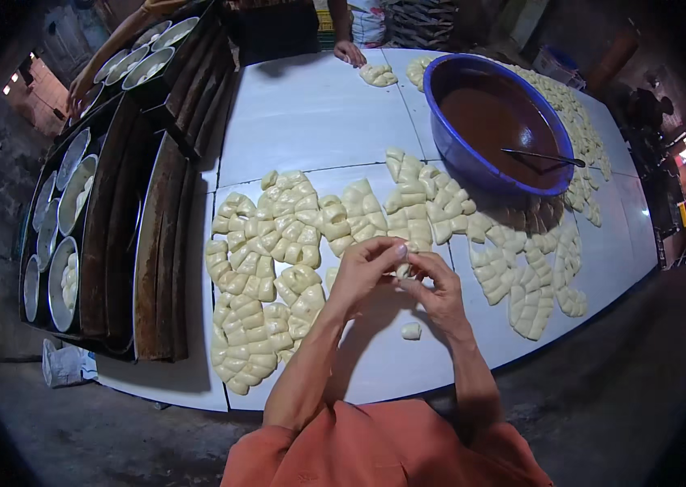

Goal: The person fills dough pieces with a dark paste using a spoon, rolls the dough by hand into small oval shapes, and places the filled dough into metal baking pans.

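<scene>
Near the front edge of the white surface (pixel 392 365), between its two front corners, both hands meet at a small piece of dough (pixel 404 273). The right hand (pixel 438 296) pinches it between thumb and fingers; the left hand (pixel 367 268) is curled against its far side, though whether it grips the dough I cannot tell. One loose lump (pixel 411 331) lies closer to the edge; segmented dough slabs (pixel 278 219) spread toward the left edge. Shaping seems best done with light, even pressure — fingertips only — held clear of the slabs.
</scene>
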Motion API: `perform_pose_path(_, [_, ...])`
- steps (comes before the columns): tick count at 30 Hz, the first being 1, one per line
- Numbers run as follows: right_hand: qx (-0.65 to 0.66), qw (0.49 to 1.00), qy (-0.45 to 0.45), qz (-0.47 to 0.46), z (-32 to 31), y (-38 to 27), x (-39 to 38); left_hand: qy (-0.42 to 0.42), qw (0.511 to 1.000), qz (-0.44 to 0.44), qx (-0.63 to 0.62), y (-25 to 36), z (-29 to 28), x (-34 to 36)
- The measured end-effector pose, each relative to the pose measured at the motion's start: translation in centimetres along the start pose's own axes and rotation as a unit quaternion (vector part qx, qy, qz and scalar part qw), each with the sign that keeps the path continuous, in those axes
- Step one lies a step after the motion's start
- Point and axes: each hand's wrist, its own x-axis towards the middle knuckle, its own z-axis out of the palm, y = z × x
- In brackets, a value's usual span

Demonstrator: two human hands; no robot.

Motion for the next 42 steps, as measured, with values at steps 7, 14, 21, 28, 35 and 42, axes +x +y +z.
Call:
perform_pose_path(7, [-0.056, 0.981, 0.141, -0.120, 1.1, 1.2, 0.4, -0.025, 0.998, 0.057, -0.012, -1.5, 1.5, -0.8])
perform_pose_path(14, [-0.226, 0.934, 0.215, -0.175, 0.6, 1.8, 0.2, -0.033, 0.995, 0.080, 0.042, -3.1, 1.7, -1.5])
perform_pose_path(21, [-0.204, 0.975, 0.017, -0.087, -0.2, -1.5, -2.2, 0.026, 0.999, 0.015, 0.036, -4.2, 1.0, -2.7])
perform_pose_path(28, [0.073, 0.974, 0.055, 0.207, -4.1, 2.6, -6.3, 0.004, 0.895, 0.075, 0.440, -5.9, 1.8, -6.5])
perform_pose_path(35, [-0.381, 0.922, -0.051, 0.041, -2.0, 1.2, -5.2, 0.087, 0.839, 0.185, 0.504, -7.6, 1.2, -6.9])
perform_pose_path(42, [-0.413, 0.901, -0.094, -0.091, 6.1, 0.4, -4.3, 0.154, 0.753, 0.288, 0.571, -4.8, -7.5, -7.4])
